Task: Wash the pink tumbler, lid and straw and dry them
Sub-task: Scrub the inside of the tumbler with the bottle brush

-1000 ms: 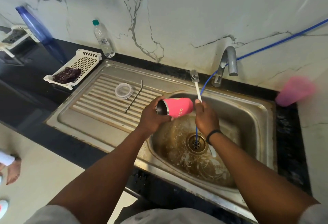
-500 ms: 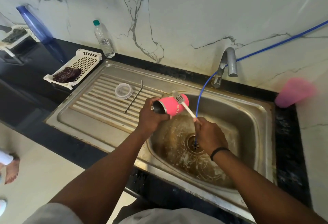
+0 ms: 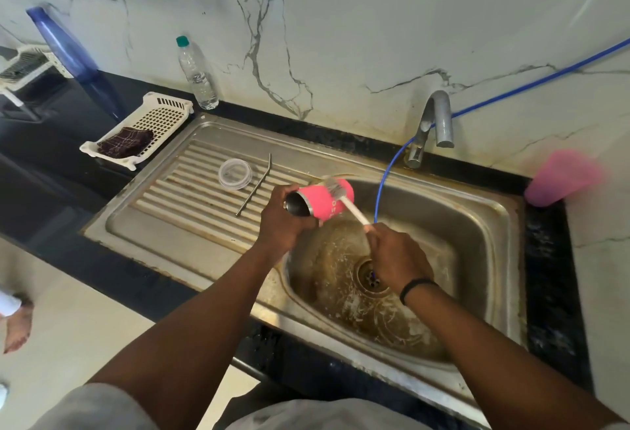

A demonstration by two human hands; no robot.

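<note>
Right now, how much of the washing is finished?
Nothing looks finished. In hand: the left hand holds the pink tumbler over the sink while the right hand scrubs its outside with the brush. Left: lid and straw wait on the drainboard; drying follows.

Landmark: steel sink (image 3: 491, 225) w/ ribbed drainboard on its left, set in black stone counter (image 3: 51, 170). Behind sink: white marble-look wall (image 3: 341, 37) w/ grey veins, chrome tap (image 3: 434, 122) at its foot, thin blue hose (image 3: 531, 83) running along wall to the right. Below sink front edge, lower left: pale floor (image 3: 75, 327). Light even, soft glare on wall upper right.
</note>
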